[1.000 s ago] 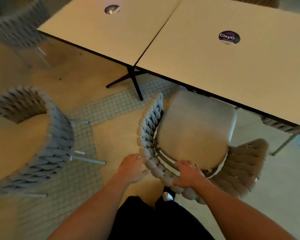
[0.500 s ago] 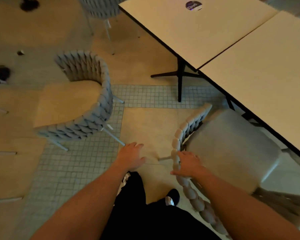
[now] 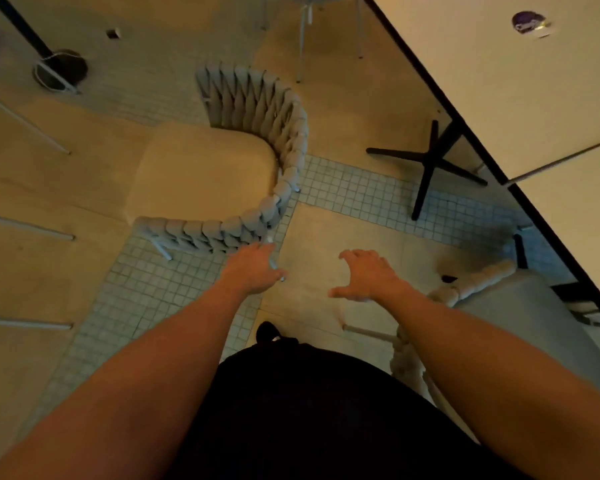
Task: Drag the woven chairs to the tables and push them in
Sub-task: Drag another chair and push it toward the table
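A grey woven chair (image 3: 257, 140) with a tan seat cushion stands free on the floor, left of centre, its curved back toward me. My left hand (image 3: 253, 268) reaches out just below its woven rim, fingers relaxed, holding nothing. My right hand (image 3: 364, 275) hovers over the bare floor with spread, slightly bent fingers, holding nothing. A second woven chair (image 3: 520, 313) with a pale cushion sits at the lower right, partly under the cream table (image 3: 499, 81); my right forearm crosses its back.
The table's black cross foot (image 3: 430, 164) stands on the tiled strip right of the free chair. Thin metal chair legs (image 3: 302, 43) show at the top and several along the left edge. A dark round base (image 3: 61, 69) sits top left.
My right hand has let go of the right chair's woven back and both hands have moved left toward the free grey chair. The view has swung left, bringing that chair to the centre.
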